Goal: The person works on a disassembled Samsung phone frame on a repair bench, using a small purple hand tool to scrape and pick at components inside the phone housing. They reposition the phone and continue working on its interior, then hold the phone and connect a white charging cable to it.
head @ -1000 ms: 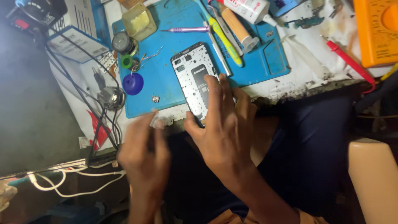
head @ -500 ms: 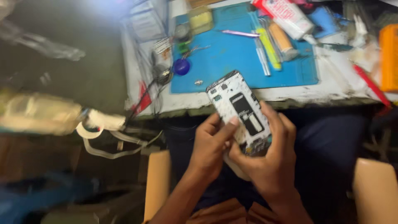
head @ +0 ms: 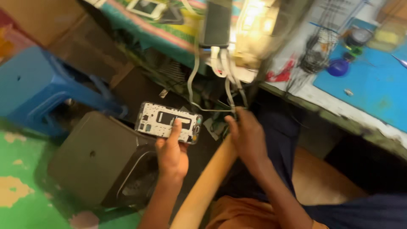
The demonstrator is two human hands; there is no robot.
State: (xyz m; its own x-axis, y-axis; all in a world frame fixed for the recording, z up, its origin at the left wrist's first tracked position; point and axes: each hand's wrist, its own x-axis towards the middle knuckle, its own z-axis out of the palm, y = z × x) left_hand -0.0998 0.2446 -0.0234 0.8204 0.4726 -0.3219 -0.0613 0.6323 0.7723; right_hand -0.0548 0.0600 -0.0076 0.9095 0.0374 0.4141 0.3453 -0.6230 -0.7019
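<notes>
My left hand (head: 171, 154) holds an opened phone (head: 168, 122), a white inner frame with a black middle, lying flat with my thumb on its face. It hangs below the bench, over a dark bin (head: 91, 159). My right hand (head: 247, 135) is to the right of the phone. Its fingertips are closed at a grey cable (head: 212, 109) that hangs down from the bench edge. The two hands are apart.
A blue plastic stool (head: 38, 87) stands at the left on a green floor (head: 17, 178). More cables and a dark adapter (head: 217, 23) hang from the bench edge. A blue work mat (head: 373, 85) with a small blue cap (head: 338, 68) lies on the bench at right.
The view swung left and down from the bench. The phone went from both hands near the mat to my left hand alone, low over the bin. My right hand went to the hanging cables.
</notes>
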